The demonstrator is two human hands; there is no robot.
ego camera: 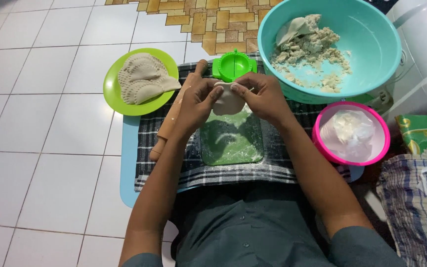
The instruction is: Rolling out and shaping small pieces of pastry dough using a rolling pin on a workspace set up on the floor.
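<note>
Both hands are up over the green cutting board (232,141), working one round piece of dough (227,99) between them. The left hand (198,106) has its grip closed on the dough's left edge, thumb and fingers pinching it, and the right hand (263,96) has its grip closed on the top right edge, fingertips pressed into the rim. So the dough disc is held off the board, hanging just above its far end, not lying flat on it.

The board itself is dusted with flour and sits on a black-and-white checked cloth (282,168), which lies on a light blue mat (128,163) on the white tiled floor (40,148).

Just past the board's far edge there's a bright green dumpling press (234,65), lying open, right behind the hands. Left of the board a wooden rolling pin (171,121) lies at an angle, partly under the left wrist. Further left of that is a green plate (114,96) with a few finished, crimped half-moon pastries (144,79) stacked on it.

Beyond the board to the right is a big teal bowl (371,44) with crumbly dough (312,47) and one smoother lump in it. Right of the board sits a pink bowl (322,143) with a crumpled plastic bag (352,128) inside.
</note>
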